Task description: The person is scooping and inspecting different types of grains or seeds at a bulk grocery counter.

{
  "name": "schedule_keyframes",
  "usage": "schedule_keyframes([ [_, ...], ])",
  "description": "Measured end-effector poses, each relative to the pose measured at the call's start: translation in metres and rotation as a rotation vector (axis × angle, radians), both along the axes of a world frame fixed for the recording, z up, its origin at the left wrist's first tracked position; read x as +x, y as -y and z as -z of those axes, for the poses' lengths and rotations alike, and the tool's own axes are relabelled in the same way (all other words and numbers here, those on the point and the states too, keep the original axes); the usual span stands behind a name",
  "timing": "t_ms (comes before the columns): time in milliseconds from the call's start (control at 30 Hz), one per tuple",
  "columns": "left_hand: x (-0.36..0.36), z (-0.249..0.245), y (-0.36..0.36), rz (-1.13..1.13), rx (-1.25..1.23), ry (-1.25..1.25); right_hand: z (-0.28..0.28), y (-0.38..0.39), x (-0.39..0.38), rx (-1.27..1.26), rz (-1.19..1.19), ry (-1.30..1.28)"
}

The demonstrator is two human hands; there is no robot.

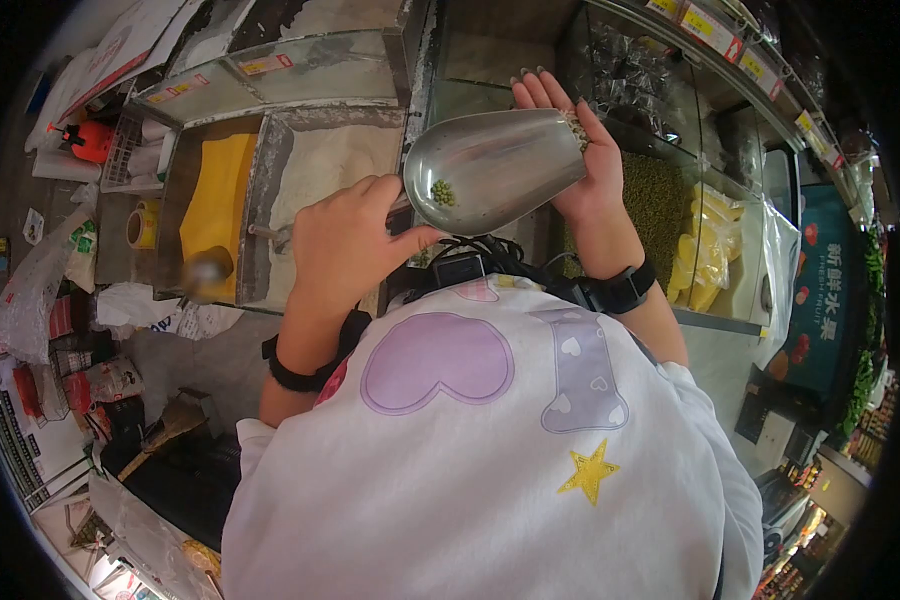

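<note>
My left hand (355, 235) is closed around the handle end of a metal scoop (500, 165), held level in front of my body. A small cluster of green beans (442, 193) lies in the scoop near its handle end. My right hand (598, 175) is open, palm up with fingers stretched out, beside and partly under the scoop's mouth. Small pale grains (574, 128) show between the scoop's lip and the right palm; whether they lie on the scoop or on the hand is hard to tell.
Left of the scoop are a bin of white flour (335, 160) and a bin of yellow meal (215, 190). To the right are a bin of green beans (650, 200) and yellow packets (708, 240). Dark wrapped packages (630, 75) fill a bin behind. Price tags (710, 27) line the shelf edge.
</note>
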State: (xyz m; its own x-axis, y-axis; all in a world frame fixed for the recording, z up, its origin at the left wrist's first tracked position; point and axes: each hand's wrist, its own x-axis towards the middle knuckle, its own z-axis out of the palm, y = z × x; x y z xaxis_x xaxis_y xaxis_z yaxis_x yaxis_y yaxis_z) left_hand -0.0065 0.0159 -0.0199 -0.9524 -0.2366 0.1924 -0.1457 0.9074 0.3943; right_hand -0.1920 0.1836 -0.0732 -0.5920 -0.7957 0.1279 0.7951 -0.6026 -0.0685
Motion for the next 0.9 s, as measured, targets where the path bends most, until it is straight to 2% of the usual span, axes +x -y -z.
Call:
schedule_keyframes([
  [633,0.0006,0.0014,0.0005,0.01,-0.048,-0.013,-0.0032,-0.0015,0.0036,0.126,0.011,-0.002],
  [900,0.0006,0.0017,0.0005,0.012,-0.065,-0.01,-0.0005,-0.0016,0.0026,0.075,-0.03,0.03],
])
